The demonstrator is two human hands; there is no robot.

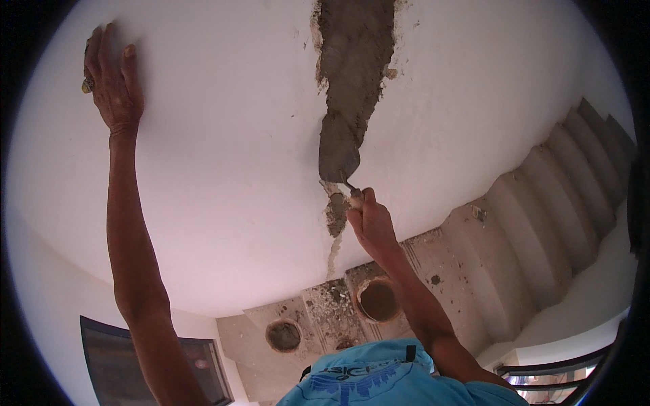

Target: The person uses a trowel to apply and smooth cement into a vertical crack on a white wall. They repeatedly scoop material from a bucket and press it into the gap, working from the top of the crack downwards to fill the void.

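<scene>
My right hand (371, 218) is wrapped round the handle of a trowel (338, 150). The trowel's blade lies against the lower end of a long strip of wet grey mortar (355, 61) on the white wall (223, 169). Below the blade a smaller rough patch (336, 215) shows, with a thin crack running down from it. Far up to the left, my left hand (116, 84) rests on the wall with its fingers stretched out and holds nothing. A ring shows on one of its fingers.
Stairs (528, 237) climb along the right side. On the debris-strewn floor (271, 379) below stand a round pan (378, 301) and a smaller round container (283, 336) with grey material inside. A dark-framed window (118, 365) is at lower left, a railing (569, 369) at lower right.
</scene>
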